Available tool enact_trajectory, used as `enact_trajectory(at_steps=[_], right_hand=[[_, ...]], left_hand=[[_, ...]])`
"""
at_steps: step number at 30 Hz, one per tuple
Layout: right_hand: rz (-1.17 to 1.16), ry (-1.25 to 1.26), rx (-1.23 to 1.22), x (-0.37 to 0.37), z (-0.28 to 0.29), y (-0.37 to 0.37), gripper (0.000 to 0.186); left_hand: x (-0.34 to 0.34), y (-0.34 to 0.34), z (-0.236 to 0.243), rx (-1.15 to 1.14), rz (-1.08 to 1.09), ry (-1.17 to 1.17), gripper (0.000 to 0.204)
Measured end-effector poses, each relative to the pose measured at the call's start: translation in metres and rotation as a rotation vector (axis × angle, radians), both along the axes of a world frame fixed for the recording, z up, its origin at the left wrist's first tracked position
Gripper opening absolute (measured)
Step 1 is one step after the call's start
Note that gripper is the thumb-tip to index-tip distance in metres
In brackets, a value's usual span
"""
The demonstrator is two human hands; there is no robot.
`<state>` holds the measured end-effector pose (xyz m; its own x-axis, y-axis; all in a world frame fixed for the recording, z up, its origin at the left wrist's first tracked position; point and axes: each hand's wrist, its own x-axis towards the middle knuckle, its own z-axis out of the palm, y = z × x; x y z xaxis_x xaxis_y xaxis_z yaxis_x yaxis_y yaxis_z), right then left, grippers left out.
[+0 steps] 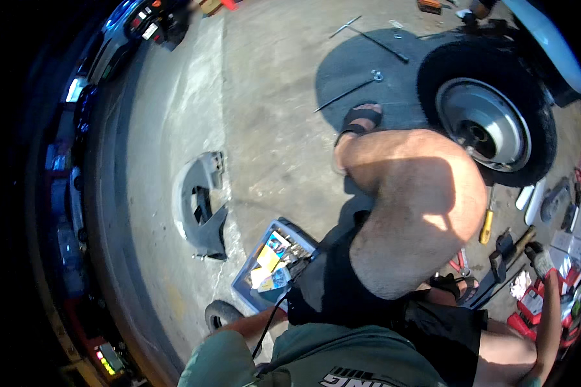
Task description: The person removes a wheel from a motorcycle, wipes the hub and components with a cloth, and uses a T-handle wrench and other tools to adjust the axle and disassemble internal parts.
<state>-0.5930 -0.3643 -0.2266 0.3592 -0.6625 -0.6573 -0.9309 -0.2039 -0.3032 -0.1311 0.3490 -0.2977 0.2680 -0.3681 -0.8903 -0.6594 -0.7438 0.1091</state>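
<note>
My right hand (541, 259), in a dark and pale work glove, reaches down at the right among tools on the floor. Its fingertips are beside a brown wooden handle (527, 238); whether they grip it is too small and dark to tell. Close by lie a black strap-like piece (501, 255) and a screwdriver (487, 226) with a yellow handle. Red-handled pliers (458, 262) rest near my foot. My left forearm (265, 321) passes behind my shorts, which hide the hand. Beyond my bent knee stands a wheel (484, 122) with a black tyre and silver rim.
A blue bin (244, 284) of packets and small parts sits at my left. Farther off lie a grey curved plastic part (190, 200), a small tyre (221, 315), a T-shaped wrench (377, 44) and a long-handled ratchet (348, 92). Red cases (531, 303) crowd the right side.
</note>
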Motion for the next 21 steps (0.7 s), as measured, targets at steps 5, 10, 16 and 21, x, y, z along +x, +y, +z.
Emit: enact_trajectory(at_steps=[5, 10, 16, 21], right_hand=[[0.157, 0.049, -0.088, 0.005, 0.019, 0.006, 0.033], [0.091, 0.085, -0.086, 0.009, 0.038, 0.007, 0.038], [-0.027, 0.134, -0.308, -0.009, 0.059, -0.005, 0.034], [-0.068, 0.211, -0.290, -0.039, 0.079, -0.008, 0.035]], left_hand=[[0.013, -0.001, -0.023, -0.024, 0.088, -0.055, 0.035], [0.071, -0.062, -0.037, -0.183, 0.142, -0.224, 0.034], [0.150, -0.166, -0.045, -0.380, 0.179, -0.387, 0.034], [0.176, -0.225, -0.050, -0.412, 0.154, -0.443, 0.034]])
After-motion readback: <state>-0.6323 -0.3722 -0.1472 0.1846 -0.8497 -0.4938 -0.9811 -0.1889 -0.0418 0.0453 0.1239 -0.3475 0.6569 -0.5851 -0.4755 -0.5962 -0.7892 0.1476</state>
